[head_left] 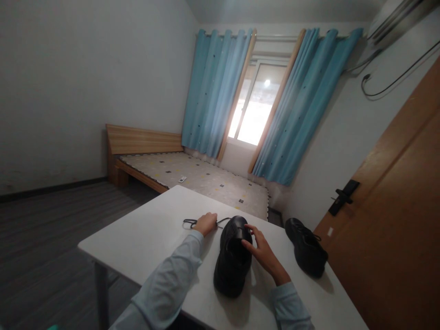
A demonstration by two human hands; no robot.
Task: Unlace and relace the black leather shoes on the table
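A black shoe (231, 275) stands on the white table in front of me, its heel towards me and its opening facing up. My left hand (206, 223) is closed on a black shoelace (189, 222) just left of the shoe's toe. One stretch of the lace runs from the fist to the shoe, and a loose loop lies on the far side of the fist. At the shoe's right side, my right hand (260, 251) grips the edge of the opening near the tongue, thumb and fingers bent onto it.
A second black shoe (305, 250) sits at the table's right edge, beside a brown door (388, 206) with a black handle. The white table (137, 238) reaches towards a bed (206, 181) with a small white remote (182, 179) on it. Blue curtains (216, 91) flank a window.
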